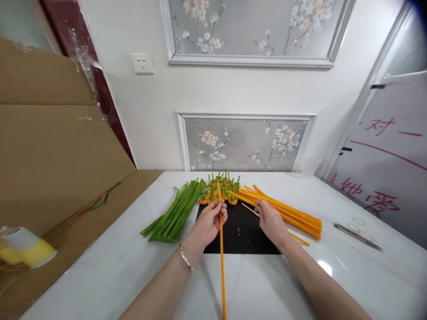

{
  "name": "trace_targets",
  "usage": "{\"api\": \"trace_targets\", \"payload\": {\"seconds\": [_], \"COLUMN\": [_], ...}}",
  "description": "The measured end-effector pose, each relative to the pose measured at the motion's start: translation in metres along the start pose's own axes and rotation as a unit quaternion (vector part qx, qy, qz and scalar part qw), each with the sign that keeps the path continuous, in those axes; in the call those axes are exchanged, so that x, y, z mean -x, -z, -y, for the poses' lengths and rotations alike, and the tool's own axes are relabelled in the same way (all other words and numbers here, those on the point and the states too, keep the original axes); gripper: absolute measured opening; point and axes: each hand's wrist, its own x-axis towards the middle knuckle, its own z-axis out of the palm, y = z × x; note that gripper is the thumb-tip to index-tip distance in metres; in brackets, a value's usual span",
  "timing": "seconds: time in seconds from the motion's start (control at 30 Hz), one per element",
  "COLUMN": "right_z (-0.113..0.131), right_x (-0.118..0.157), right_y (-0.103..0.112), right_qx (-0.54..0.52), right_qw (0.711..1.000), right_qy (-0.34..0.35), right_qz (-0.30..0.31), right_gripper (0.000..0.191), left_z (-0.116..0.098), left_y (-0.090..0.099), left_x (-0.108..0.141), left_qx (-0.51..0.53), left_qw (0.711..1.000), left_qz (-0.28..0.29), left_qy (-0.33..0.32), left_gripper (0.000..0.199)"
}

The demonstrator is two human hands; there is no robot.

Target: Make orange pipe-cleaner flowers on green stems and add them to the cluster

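Observation:
My left hand (211, 222), with a bracelet at the wrist, pinches an orange pipe cleaner (222, 262). The long end hangs down toward me and a short end sticks up past the fingertips. My right hand (271, 222) is closed on one end of a thin wooden stick (249, 209), just above the black mat (230, 242). Behind my left hand lies a cluster of small orange-and-green pipe cleaner pieces (222, 189), their green stems pointing up. Beyond my right hand is a bundle of orange pipe cleaners (300, 218).
A bundle of green pipe cleaners (176, 215) lies left of the mat on the white table (133, 275). Scissors (358, 236) and rubber bands (359, 226) are at the right. Cardboard (50, 155) and tape rolls (30, 246) stand at the left. A wall closes the back.

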Motion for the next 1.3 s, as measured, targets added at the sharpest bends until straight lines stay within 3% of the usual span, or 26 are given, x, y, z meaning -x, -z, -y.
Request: {"api": "trace_targets", "payload": {"seconds": [0.27, 0.47, 0.6, 0.7, 0.8, 0.9, 1.03, 1.3], "right_z": [0.015, 0.033, 0.029, 0.024, 0.022, 0.022, 0.023, 0.021], "right_x": [0.005, 0.006, -0.005, -0.014, -0.018, -0.016, -0.006, -0.003], "right_y": [0.008, 0.014, 0.003, -0.011, -0.023, -0.028, -0.019, 0.008], "right_qx": [-0.051, -0.098, -0.109, -0.088, -0.063, -0.049, -0.066, -0.107], "right_qw": [0.994, 0.981, 0.978, 0.982, 0.984, 0.979, 0.963, 0.964], "right_qy": [0.071, 0.102, 0.072, 0.055, 0.057, 0.077, 0.116, 0.099], "right_qz": [0.057, 0.134, 0.166, 0.158, 0.157, 0.184, 0.232, 0.224], "right_gripper": [0.029, 0.025, 0.035, 0.028, 0.030, 0.043, 0.057, 0.043], "left_z": [0.009, 0.018, 0.015, 0.015, 0.017, 0.020, 0.021, 0.022], "left_y": [0.015, 0.022, 0.024, 0.024, 0.022, 0.021, 0.021, 0.018], "left_x": [-0.004, -0.002, -0.004, -0.003, -0.001, 0.000, -0.002, 0.000], "left_qx": [-0.142, -0.211, -0.235, -0.263, -0.286, -0.292, -0.287, -0.293], "left_qw": [0.988, 0.974, 0.968, 0.960, 0.954, 0.954, 0.957, 0.955], "left_qz": [0.057, 0.070, 0.086, 0.100, 0.090, 0.065, 0.041, 0.055], "left_qy": [-0.017, -0.035, -0.021, 0.009, 0.023, 0.013, 0.005, 0.009], "left_gripper": [0.010, 0.026, 0.026, 0.024, 0.018, 0.012, 0.010, 0.015]}}
